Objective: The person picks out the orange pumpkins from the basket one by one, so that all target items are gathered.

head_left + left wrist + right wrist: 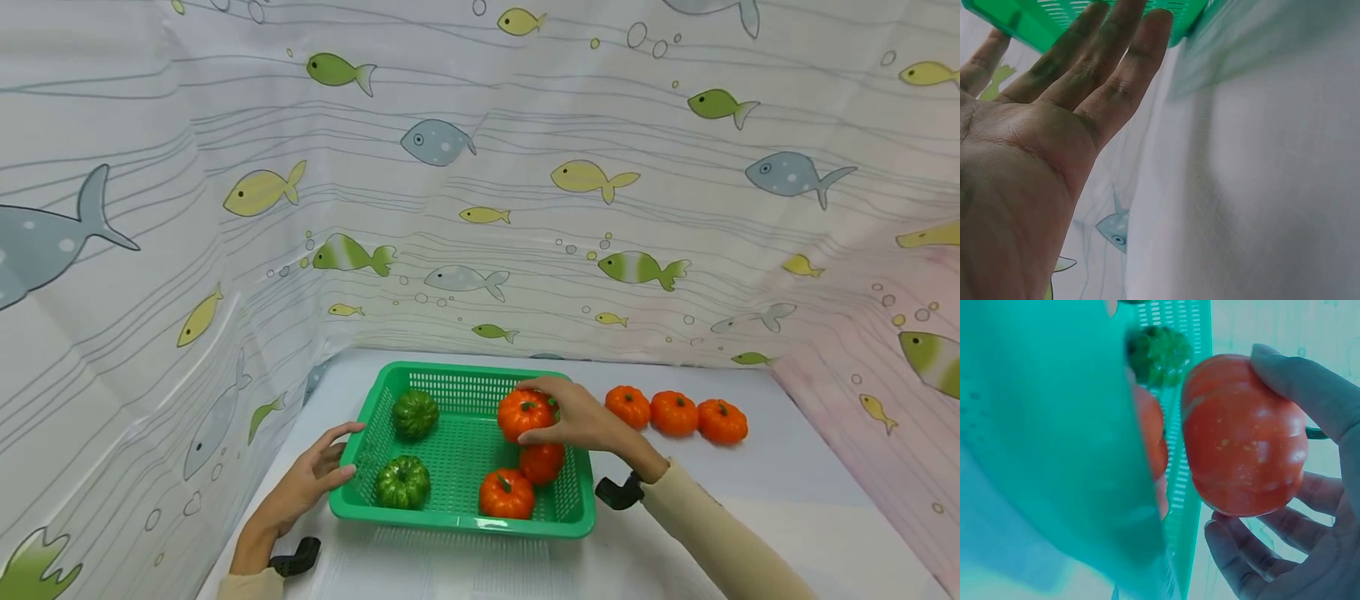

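My right hand (pixel 581 417) grips an orange pumpkin (pixel 522 414) with a green stem, held over the right part of a green plastic basket (pixel 459 521). In the right wrist view, thumb and fingers span the pumpkin (pixel 1244 437), and the basket wall (pixel 1054 425) fills the left side. Beneath it in the basket lie two more orange pumpkins, one at the front (pixel 507 495) and one partly hidden (pixel 542 463). Two green pumpkins, at the back (pixel 415 414) and front (pixel 403 482), sit on the left. My left hand (pixel 303 483) rests its extended fingers at the basket's left side.
Three orange pumpkins stand in a row on the white table (pixel 675 492) to the right of the basket: left (pixel 627 407), middle (pixel 674 414) and right (pixel 722 422). A fish-patterned curtain (pixel 480 183) encloses the table's back and sides.
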Demonstrator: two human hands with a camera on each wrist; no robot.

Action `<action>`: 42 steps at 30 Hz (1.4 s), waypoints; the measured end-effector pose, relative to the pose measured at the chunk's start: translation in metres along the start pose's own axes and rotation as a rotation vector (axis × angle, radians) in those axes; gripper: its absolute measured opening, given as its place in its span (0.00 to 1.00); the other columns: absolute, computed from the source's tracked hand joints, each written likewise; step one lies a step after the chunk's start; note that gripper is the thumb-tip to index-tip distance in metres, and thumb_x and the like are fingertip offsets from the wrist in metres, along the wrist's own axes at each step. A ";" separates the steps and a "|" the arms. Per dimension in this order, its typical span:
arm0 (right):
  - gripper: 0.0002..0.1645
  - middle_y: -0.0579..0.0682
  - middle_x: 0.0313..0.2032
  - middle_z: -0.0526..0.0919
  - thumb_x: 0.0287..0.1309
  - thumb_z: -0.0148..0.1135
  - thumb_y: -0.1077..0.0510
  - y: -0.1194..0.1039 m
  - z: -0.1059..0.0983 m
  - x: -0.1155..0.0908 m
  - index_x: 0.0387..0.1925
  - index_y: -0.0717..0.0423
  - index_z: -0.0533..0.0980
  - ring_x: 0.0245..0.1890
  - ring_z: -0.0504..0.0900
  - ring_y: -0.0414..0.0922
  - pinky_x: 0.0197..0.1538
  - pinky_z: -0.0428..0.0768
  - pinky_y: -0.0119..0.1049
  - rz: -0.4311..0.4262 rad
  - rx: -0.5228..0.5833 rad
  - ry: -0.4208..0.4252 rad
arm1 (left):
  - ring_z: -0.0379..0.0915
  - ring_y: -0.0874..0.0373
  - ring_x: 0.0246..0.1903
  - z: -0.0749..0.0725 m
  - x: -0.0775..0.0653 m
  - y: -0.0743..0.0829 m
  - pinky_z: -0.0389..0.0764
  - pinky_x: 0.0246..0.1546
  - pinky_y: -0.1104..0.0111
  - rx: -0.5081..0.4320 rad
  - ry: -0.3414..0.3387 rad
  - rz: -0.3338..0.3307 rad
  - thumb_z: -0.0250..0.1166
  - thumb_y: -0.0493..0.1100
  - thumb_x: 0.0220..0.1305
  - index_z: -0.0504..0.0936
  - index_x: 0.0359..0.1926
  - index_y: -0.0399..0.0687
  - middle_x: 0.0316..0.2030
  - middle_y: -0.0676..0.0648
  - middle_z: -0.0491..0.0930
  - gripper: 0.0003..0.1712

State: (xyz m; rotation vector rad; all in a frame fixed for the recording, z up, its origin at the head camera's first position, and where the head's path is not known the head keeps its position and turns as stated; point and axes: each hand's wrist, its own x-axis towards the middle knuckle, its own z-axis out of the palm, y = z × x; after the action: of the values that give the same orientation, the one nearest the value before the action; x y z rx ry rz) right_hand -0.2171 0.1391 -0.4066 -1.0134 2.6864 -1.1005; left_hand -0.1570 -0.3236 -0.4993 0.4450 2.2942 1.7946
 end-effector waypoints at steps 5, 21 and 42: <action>0.47 0.47 0.63 0.76 0.54 0.78 0.37 0.008 -0.008 -0.012 0.70 0.49 0.72 0.56 0.76 0.47 0.52 0.82 0.44 0.030 0.018 0.046 | 0.47 0.29 0.75 0.001 0.000 0.000 0.67 0.61 0.33 -0.016 0.001 -0.001 0.57 0.40 0.78 0.58 0.80 0.61 0.79 0.38 0.49 0.35; 0.46 0.44 0.62 0.77 0.52 0.79 0.36 0.023 -0.026 -0.057 0.69 0.44 0.72 0.49 0.76 0.46 0.45 0.81 0.43 0.113 -0.011 0.221 | 0.47 0.23 0.73 0.002 0.003 0.000 0.72 0.58 0.36 0.011 -0.036 0.058 0.56 0.37 0.78 0.57 0.80 0.56 0.77 0.29 0.47 0.36; 0.48 0.51 0.62 0.78 0.53 0.79 0.37 0.065 -0.031 -0.119 0.71 0.48 0.72 0.49 0.79 0.49 0.49 0.82 0.42 0.270 -0.044 0.306 | 0.53 0.28 0.72 -0.005 0.001 0.004 0.77 0.59 0.52 0.057 -0.035 0.040 0.59 0.36 0.76 0.59 0.79 0.57 0.78 0.34 0.51 0.36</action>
State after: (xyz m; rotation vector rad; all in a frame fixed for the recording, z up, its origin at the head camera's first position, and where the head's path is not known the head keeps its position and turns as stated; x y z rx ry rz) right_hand -0.1693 0.2631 -0.4469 -0.4958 2.9780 -1.2313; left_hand -0.1594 -0.3263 -0.4940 0.5317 2.3331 1.7293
